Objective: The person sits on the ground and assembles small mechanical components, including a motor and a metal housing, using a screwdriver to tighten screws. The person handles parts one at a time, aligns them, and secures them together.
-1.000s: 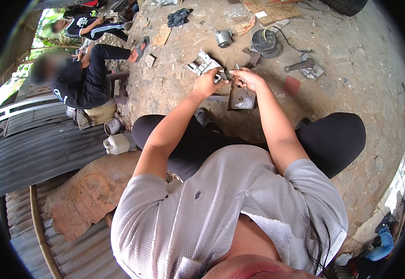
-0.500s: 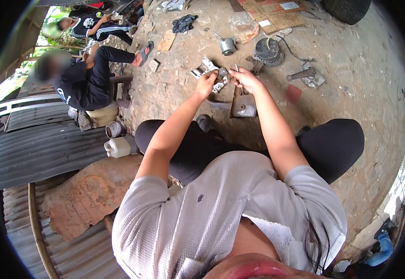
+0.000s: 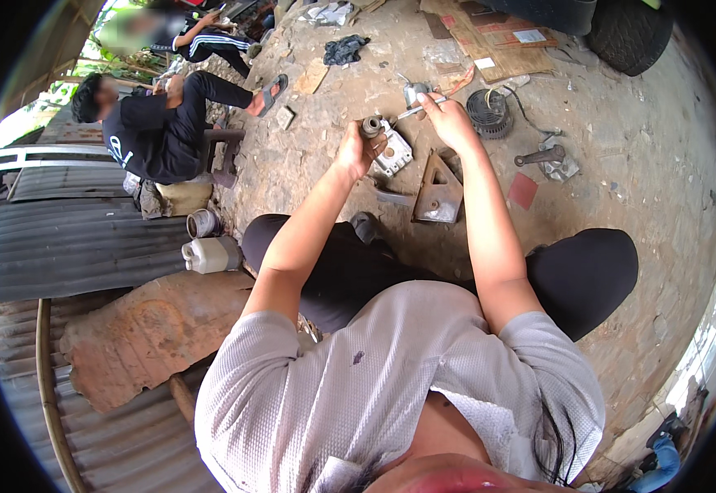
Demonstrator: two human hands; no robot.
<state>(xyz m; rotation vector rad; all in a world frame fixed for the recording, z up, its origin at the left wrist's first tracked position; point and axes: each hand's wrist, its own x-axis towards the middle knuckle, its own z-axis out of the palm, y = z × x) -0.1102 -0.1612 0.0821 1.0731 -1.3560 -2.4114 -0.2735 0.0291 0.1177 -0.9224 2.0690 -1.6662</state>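
Observation:
My left hand [image 3: 356,149] grips a small round metal part with a hole through it [image 3: 371,126], its ring-shaped end turned upward. Off to its right, my right hand [image 3: 448,123] pinches a slim, pale metal rod-like tool [image 3: 420,108] that points left. The tool and the round part are apart. Just beside my left fingers, a silver metal casing [image 3: 394,156] lies on the ground. A wedge-shaped metal tray [image 3: 450,200] sits nearer to me, with a small round piece inside. Beyond my right hand stands a silver cylindrical motor [image 3: 412,92], partly hidden.
Right of my hands lie a dark round finned motor [image 3: 489,123] with a cable, a connecting rod [image 3: 541,155] and a red square piece [image 3: 523,193]. Cardboard [image 3: 497,41] and a tire [image 3: 630,37] are farther off. Seated at left is a person [image 3: 156,123], near a white jug [image 3: 210,255].
My hands have moved apart, the right one farther away with the tool. The left has lifted the round part up and left of the casing, which now rests on the ground. The view shifted slightly.

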